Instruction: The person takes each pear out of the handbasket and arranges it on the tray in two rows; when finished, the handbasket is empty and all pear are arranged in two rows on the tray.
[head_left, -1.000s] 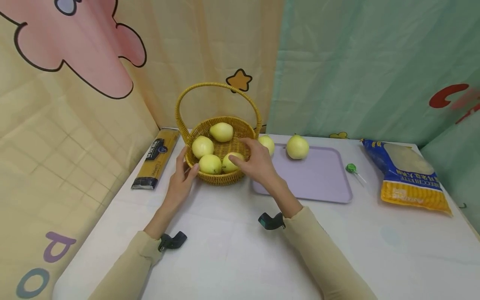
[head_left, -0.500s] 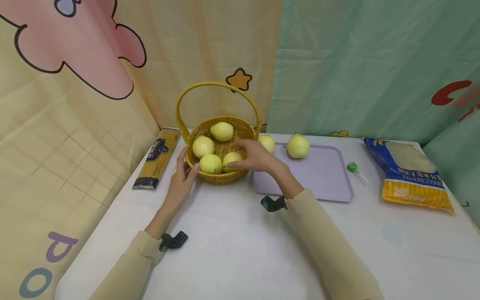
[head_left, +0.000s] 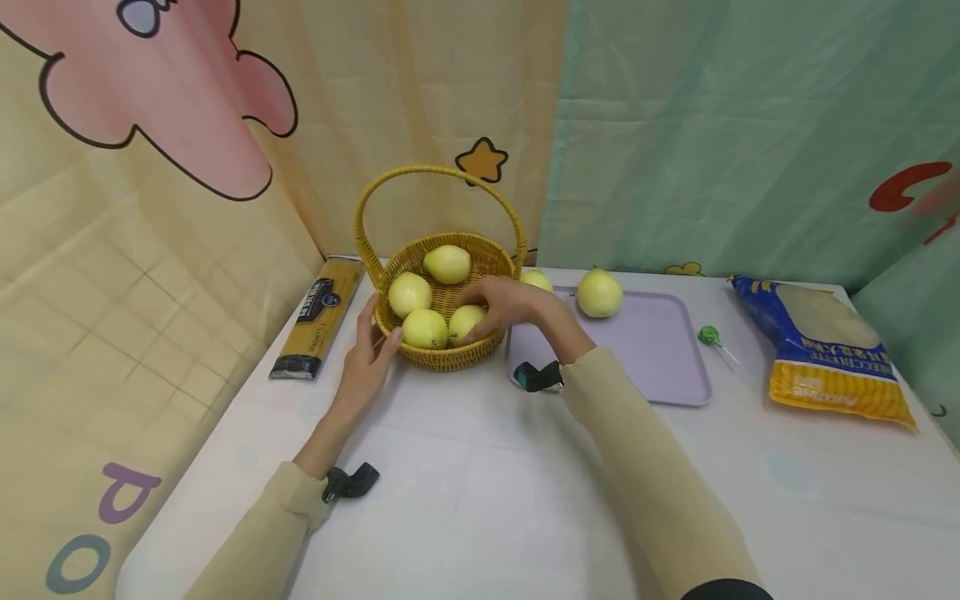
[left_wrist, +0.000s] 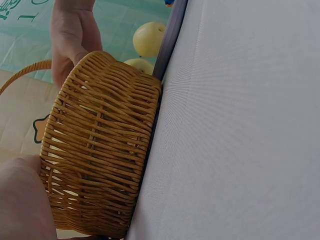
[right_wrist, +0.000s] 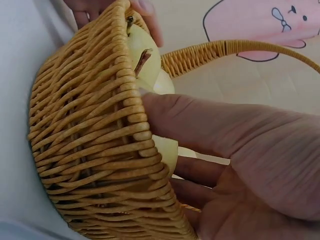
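A yellow wicker basket point(head_left: 444, 359) with a tall handle holds several pale yellow pears. My left hand point(head_left: 367, 358) grips its left side, thumb at the front rim; the left wrist view shows the woven wall point(left_wrist: 100, 145) beside that thumb. My right hand point(head_left: 508, 302) reaches over the right rim and holds the front-right pear point(head_left: 465, 322) inside the basket. In the right wrist view, thumb and fingers point(right_wrist: 197, 172) lie on either side of this pear point(right_wrist: 166, 152), which is partly hidden by the rim. Another pear point(head_left: 425, 330) sits just left of it.
A lilac tray point(head_left: 660, 367) lies right of the basket, with a pear point(head_left: 599, 292) at its back edge and another point(head_left: 537, 280) partly behind my right hand. A spaghetti pack point(head_left: 318, 317) lies left. Farther right are a green lollipop point(head_left: 708, 336) and a pasta bag point(head_left: 832, 350).
My right hand has shifted from hovering above the front-right pear to holding it, its wrist turning and forearm moving forward. My left hand stays on the basket.
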